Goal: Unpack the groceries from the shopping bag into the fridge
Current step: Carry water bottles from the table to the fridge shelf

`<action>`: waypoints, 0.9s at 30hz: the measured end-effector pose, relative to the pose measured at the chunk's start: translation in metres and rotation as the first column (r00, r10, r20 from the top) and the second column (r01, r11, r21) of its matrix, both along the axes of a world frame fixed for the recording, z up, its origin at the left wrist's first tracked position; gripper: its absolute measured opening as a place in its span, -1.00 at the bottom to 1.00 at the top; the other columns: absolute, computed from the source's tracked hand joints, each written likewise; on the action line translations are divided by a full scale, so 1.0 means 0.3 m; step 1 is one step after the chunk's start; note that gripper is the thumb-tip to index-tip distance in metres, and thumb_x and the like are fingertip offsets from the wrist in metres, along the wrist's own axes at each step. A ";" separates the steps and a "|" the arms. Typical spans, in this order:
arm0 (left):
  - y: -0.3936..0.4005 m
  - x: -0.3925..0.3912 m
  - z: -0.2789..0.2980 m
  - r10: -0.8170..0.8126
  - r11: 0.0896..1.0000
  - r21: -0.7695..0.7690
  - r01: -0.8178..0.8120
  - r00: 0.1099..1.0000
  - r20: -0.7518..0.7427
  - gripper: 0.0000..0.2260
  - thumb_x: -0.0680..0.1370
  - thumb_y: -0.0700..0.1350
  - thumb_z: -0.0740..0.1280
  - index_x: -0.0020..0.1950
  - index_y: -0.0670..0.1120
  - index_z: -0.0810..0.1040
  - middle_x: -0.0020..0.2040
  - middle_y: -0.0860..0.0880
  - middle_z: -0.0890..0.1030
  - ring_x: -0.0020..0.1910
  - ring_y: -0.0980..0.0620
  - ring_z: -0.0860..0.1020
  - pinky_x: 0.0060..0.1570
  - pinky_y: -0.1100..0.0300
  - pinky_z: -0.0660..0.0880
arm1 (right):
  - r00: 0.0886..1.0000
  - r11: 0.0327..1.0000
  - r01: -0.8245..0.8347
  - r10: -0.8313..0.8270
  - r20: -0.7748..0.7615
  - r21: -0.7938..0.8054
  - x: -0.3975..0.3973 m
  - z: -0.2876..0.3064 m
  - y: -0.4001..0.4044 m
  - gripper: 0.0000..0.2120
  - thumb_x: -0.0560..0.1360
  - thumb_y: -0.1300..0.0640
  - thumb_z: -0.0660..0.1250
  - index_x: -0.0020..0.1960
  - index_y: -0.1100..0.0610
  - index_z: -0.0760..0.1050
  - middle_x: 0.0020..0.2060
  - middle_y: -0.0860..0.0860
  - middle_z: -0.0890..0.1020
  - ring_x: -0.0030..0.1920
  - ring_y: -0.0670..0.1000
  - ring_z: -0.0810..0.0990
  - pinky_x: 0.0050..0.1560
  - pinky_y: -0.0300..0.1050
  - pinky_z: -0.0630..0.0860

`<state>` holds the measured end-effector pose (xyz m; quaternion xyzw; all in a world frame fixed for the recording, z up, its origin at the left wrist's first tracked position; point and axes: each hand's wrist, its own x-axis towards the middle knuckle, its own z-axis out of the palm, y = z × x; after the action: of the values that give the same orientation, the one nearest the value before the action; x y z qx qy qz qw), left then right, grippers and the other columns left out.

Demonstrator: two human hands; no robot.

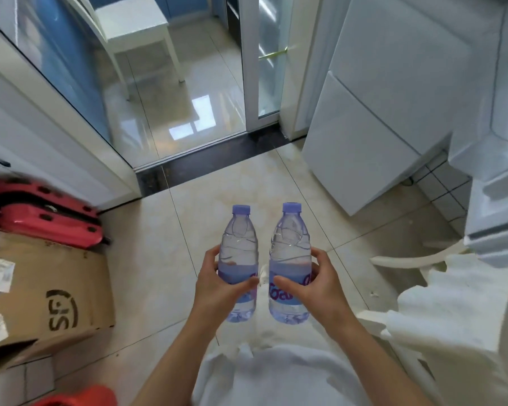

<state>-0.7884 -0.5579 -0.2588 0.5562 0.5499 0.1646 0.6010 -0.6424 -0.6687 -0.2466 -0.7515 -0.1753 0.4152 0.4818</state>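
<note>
Left hand [222, 284] grips the left water bottle [238, 262] at its label, right hand [311, 284] grips the right water bottle [289, 263] likewise; both upright over the floor. Fridge [493, 183] open at right, shelves probably free but blurred. Full bottles: heavyish, thin walls flex, smooth plastic. Hold mid-body, don't squeeze.

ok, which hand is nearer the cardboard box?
Left. The left hand, gripping a water bottle, sits on the side toward the cardboard box at frame left. The right hand, gripping the other bottle, is farther off.
</note>
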 end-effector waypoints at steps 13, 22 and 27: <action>0.577 0.489 0.047 -0.046 0.997 0.066 0.046 0.999 0.005 -0.30 0.26 -0.16 0.61 0.30 0.04 0.34 0.07 0.06 0.56 -0.01 0.10 0.59 -0.31 0.45 0.53 | 0.997 0.998 -0.016 0.012 0.073 0.062 0.476 0.057 0.544 -0.33 0.22 0.09 0.61 0.20 -0.02 0.34 0.04 -0.08 0.61 0.01 -0.07 0.64 -0.05 -0.16 0.63; 0.938 0.848 0.087 -0.199 0.979 0.061 0.194 0.975 0.097 -0.36 0.26 -0.24 0.61 0.22 0.05 0.40 0.00 0.06 0.62 -0.08 0.15 0.65 -0.25 0.32 0.57 | 0.975 0.977 0.197 -0.205 0.087 0.084 0.757 0.060 0.812 -0.30 0.18 0.11 0.63 0.22 0.01 0.37 0.03 -0.06 0.64 0.01 -0.10 0.65 -0.01 -0.11 0.63; 1.118 1.058 0.134 -0.341 0.940 0.070 0.334 0.927 0.159 -0.40 0.27 -0.34 0.58 0.13 0.10 0.41 -0.06 0.12 0.61 -0.18 0.30 0.63 -0.32 0.41 0.51 | 0.939 0.941 0.324 -0.333 0.090 0.100 0.912 0.086 0.945 -0.32 0.19 0.14 0.63 0.20 0.00 0.38 -0.02 -0.08 0.66 -0.02 -0.12 0.66 0.01 -0.08 0.62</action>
<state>-0.4711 -0.2226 -0.2185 0.6388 0.3897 0.1166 0.6530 -0.3688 -0.3851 -0.2209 -0.7703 -0.0898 0.2807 0.5654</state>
